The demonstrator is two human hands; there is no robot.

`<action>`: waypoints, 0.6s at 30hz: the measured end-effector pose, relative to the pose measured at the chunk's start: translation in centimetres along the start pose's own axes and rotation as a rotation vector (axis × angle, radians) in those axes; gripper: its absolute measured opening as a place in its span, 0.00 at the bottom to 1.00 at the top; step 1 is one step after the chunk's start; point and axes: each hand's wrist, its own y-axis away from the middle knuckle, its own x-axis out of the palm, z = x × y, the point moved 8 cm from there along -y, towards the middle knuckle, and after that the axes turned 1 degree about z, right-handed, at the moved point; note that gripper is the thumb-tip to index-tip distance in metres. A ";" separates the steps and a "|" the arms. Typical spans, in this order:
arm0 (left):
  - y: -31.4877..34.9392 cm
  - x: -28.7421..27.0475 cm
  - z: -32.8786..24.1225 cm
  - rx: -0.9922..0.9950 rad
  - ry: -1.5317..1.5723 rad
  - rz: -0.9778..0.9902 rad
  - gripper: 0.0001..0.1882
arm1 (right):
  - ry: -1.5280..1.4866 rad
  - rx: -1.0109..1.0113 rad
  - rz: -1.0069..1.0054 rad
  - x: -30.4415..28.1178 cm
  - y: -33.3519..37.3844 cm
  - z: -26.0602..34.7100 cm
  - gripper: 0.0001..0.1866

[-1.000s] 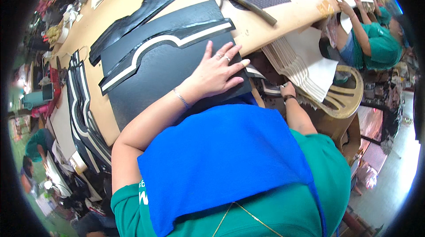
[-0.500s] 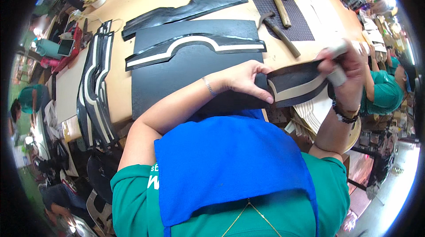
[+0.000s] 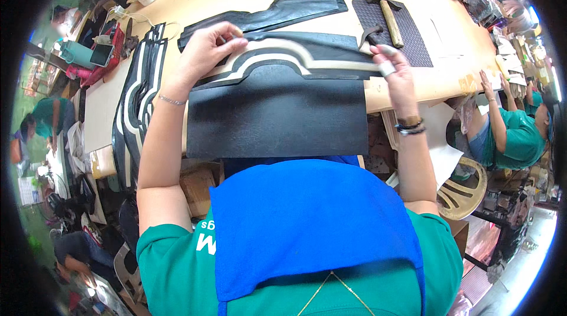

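Note:
A long black leather-like piece with a cream curved strip (image 3: 331,49) is stretched between my two hands. My left hand (image 3: 208,50) pinches its left end with thumb and fingers. On the right, my right hand (image 3: 394,72), with white wrapping on its fingers, grips the other end. Directly beneath lies a matching black piece with its own cream arch (image 3: 237,70), partly covered by the held one. It rests on the upper part of a black board (image 3: 277,121). How closely the two pieces touch is unclear.
Plain black pieces (image 3: 301,6) lie behind the board. A stack of strip-bearing pieces (image 3: 127,115) overhangs the table's left edge. Two hammers, one wooden-handled (image 3: 391,23), lie on a dark textured mat (image 3: 418,44). A person in green (image 3: 514,127) works at right, beside a beige chair (image 3: 463,192).
The held piece has moved from the right, off the board's edge, leftward over the matching piece. My left hand has moved left to its far end; my right hand has also come left.

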 end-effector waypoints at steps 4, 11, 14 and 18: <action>-0.7 2.0 6.4 -0.032 -0.395 -0.001 0.18 | 0.108 -0.137 0.019 3.0 2.8 -1.4 0.24; -6.9 5.3 5.8 0.221 -0.500 -0.041 0.11 | 0.495 -0.313 0.275 7.4 8.7 -0.1 0.13; -9.6 6.3 6.2 0.215 -0.554 0.088 0.13 | 0.424 -0.234 0.251 7.1 8.4 -0.9 0.12; -11.2 6.7 6.6 0.250 -0.595 0.223 0.15 | 0.399 -0.224 0.225 7.0 8.4 -0.8 0.11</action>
